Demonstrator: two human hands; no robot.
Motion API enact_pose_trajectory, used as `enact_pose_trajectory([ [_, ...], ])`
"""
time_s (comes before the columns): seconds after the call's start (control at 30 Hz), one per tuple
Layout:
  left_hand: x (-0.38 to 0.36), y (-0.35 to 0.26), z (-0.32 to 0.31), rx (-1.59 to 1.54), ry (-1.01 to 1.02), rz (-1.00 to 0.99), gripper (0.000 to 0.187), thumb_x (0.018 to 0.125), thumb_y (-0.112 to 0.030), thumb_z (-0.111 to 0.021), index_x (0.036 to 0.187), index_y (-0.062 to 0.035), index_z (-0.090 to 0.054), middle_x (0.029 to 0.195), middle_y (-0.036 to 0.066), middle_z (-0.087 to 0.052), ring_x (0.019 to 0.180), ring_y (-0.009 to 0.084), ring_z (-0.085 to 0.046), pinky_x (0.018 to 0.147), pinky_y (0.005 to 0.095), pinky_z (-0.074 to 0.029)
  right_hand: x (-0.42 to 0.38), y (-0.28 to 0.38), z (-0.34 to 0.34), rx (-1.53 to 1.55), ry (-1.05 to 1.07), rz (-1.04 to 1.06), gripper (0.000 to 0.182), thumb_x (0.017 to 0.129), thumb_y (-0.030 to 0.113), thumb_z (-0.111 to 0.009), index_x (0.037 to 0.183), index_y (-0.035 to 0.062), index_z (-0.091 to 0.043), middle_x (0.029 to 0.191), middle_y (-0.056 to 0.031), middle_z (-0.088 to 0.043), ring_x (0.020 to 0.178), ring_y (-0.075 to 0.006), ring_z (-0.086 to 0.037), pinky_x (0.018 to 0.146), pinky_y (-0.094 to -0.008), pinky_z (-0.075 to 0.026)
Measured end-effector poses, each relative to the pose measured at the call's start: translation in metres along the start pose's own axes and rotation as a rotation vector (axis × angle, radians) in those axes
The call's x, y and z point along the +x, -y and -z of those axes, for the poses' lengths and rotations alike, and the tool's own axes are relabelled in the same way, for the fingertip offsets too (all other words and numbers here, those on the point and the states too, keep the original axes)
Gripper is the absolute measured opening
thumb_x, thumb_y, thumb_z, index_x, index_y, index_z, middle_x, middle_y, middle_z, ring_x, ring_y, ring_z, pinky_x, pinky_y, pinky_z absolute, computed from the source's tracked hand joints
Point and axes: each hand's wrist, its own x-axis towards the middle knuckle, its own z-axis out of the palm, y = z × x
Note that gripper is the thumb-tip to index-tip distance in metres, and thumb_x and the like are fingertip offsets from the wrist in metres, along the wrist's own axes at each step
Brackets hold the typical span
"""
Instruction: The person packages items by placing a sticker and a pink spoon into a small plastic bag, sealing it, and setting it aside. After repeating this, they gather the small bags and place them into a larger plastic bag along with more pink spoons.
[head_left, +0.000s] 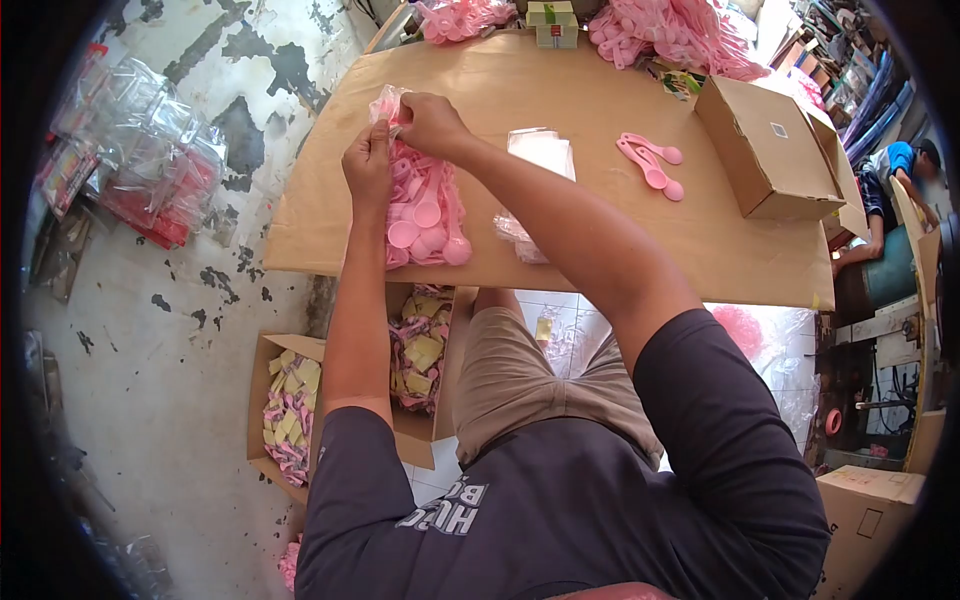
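A clear plastic bag of pink spoons (425,215) lies at the left part of the brown-covered table (510,90). At its far end, my left hand (369,165) pinches the gathered plastic, with the thumb pointing away from me. My right hand (430,123) is closed on the same end, close beside the left. Right of the bag is a stack of clear plastic bags (541,155). Farther right, a few loose pink spoons (650,165) rest on the table.
A cardboard box (770,150) stands at the table's right, pink spoon piles (670,35) at the far edge beside a small yellow-green box (552,24). Open cartons (290,400) of packed items sit below the left edge. A person (885,190) is at far right.
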Motion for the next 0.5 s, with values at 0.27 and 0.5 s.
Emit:
enact_pose_trajectory([
  [0.27,0.000,0.002,0.000,-0.051,0.057,0.050,0.038,0.108,-0.026,-0.057,0.076,-0.0069,-0.062,0.069,-0.011,-0.044,0.062,0.0018,-0.034,0.053,0.0235,-0.027,0.017,-0.020,0.028,0.253,0.443,-0.112,0.022,0.087,0.018,-0.077,0.104,0.0043,-0.074,0.090,-0.0030,-0.071,0.083,-0.0101,-0.063,0.071,-0.0286,-0.051],
  [0.5,0.003,0.006,-0.007,-0.130,0.032,0.096,0.043,0.105,-0.030,-0.063,0.071,-0.0052,-0.054,0.066,-0.009,-0.036,0.063,0.0044,-0.032,0.052,0.0269,-0.027,0.019,-0.040,0.031,0.427,0.591,-0.169,0.024,0.095,0.018,-0.072,0.115,0.0057,-0.074,0.100,-0.0001,-0.070,0.084,-0.0076,-0.059,0.067,-0.0236,-0.047],
])
